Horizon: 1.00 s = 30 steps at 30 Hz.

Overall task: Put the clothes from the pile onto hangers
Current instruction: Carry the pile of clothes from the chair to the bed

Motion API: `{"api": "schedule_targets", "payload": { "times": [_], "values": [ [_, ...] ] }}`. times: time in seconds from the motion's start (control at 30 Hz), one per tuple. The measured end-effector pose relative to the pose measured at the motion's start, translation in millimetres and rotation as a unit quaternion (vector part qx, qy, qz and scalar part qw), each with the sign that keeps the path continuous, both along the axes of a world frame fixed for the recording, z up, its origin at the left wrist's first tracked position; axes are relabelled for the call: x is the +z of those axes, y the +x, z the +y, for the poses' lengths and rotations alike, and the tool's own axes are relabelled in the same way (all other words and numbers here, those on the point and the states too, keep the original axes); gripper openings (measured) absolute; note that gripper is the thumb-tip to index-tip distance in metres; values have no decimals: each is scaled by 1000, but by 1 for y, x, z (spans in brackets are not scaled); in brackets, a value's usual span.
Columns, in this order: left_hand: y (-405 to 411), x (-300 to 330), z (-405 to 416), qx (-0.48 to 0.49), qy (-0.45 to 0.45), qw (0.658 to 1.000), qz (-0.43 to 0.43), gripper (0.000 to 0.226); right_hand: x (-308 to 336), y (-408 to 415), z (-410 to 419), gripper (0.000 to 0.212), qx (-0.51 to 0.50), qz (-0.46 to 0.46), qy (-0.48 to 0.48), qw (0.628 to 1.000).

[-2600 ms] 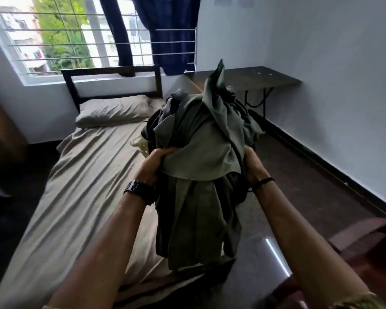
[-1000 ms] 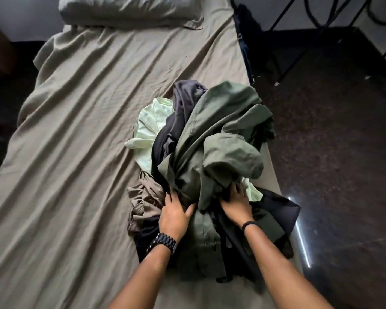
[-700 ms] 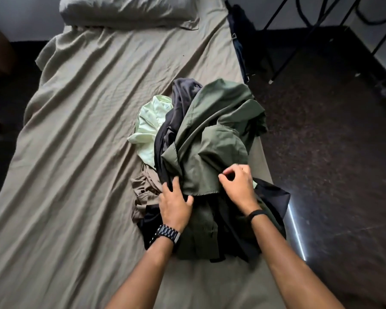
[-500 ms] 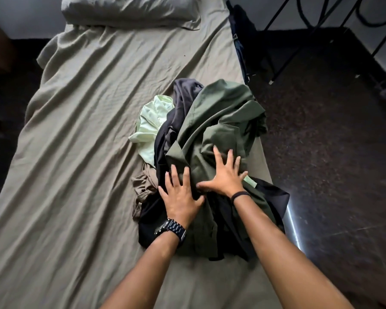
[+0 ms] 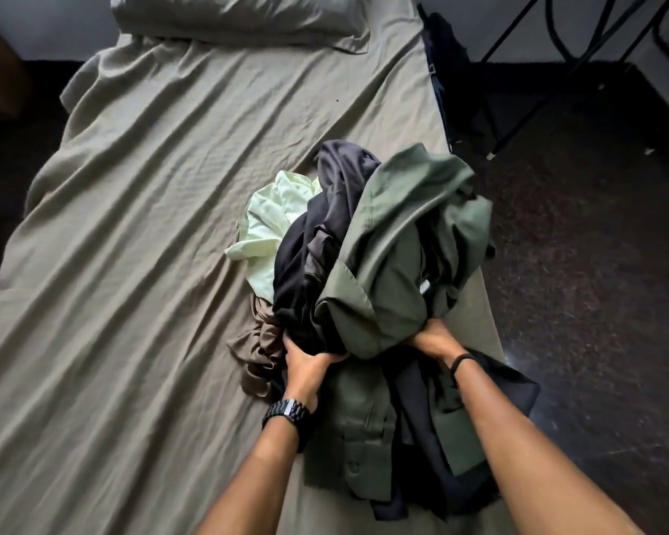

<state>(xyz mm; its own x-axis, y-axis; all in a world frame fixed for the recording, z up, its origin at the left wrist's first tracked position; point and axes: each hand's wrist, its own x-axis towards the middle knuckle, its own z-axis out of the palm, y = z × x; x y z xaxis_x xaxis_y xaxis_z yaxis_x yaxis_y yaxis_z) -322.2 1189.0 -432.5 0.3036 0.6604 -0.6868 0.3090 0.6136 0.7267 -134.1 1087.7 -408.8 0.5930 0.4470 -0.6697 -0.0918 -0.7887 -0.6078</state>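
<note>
A pile of clothes lies near the right edge of the bed: a dark green garment (image 5: 398, 264) on top, a black one (image 5: 317, 241) beside it, a pale green shirt (image 5: 271, 218) behind and a brown piece (image 5: 259, 353) at the left. My left hand (image 5: 306, 361) grips the black and green cloth at the pile's near left. My right hand (image 5: 431, 337) reaches under the green garment, its fingers hidden in the fabric. No hanger is in view.
The bed (image 5: 132, 264) has a wrinkled grey-brown sheet and a pillow (image 5: 240, 13) at its head. Dark floor (image 5: 595, 303) runs along the right side. Black metal table legs (image 5: 526, 102) and a dark cloth (image 5: 448, 71) stand at the upper right.
The pile was carried to the bed and set down. Both hands lay flat on top of it half a second ago; now they have dug in under the green garment and bunched it up.
</note>
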Motion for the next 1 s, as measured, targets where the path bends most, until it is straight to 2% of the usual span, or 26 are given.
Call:
{"api": "schedule_targets", "payload": {
  "times": [0.07,0.17,0.27,0.3,0.37,0.47,0.53,0.63,0.73,0.77,0.8,0.83,0.9,0.93,0.97,1.0],
  "values": [
    [13,6,18,-10,24,997,-69,114,7,8,10,57,-34,30,72,996],
    [51,27,72,-44,101,984,-139,103,26,29,48,52,-100,33,184,977],
    [86,52,134,-96,196,967,-130,94,42,57,97,50,-127,-22,249,960],
    [93,57,148,-114,226,963,-89,93,44,65,110,51,-125,-51,238,962],
    [102,60,158,-163,273,947,42,98,45,71,126,57,-83,-111,142,980],
    [97,36,139,-254,242,914,203,104,22,62,122,57,13,-135,-34,990],
    [88,13,120,-296,231,887,268,100,4,53,116,55,34,-128,-92,987],
    [83,1,110,-318,261,858,308,90,-17,62,114,58,78,-139,-120,980],
    [82,11,112,-301,230,880,285,94,-29,84,111,77,131,-126,-114,977],
    [80,20,109,-261,254,888,280,96,-9,79,108,89,135,-124,-117,976],
    [76,26,101,-213,319,880,278,98,12,73,108,95,112,-130,-109,979],
    [71,32,89,-170,416,852,269,97,30,70,108,92,72,-146,-98,982],
    [62,35,51,-192,555,784,199,89,59,63,111,69,-45,-258,-35,964],
    [59,33,29,-246,582,760,149,88,72,56,115,58,-92,-355,20,930],
    [56,27,10,-313,592,733,121,92,83,48,122,54,-111,-457,90,878],
    [55,19,-4,-389,586,697,139,101,91,44,132,56,-97,-516,139,839]
  ]
}}
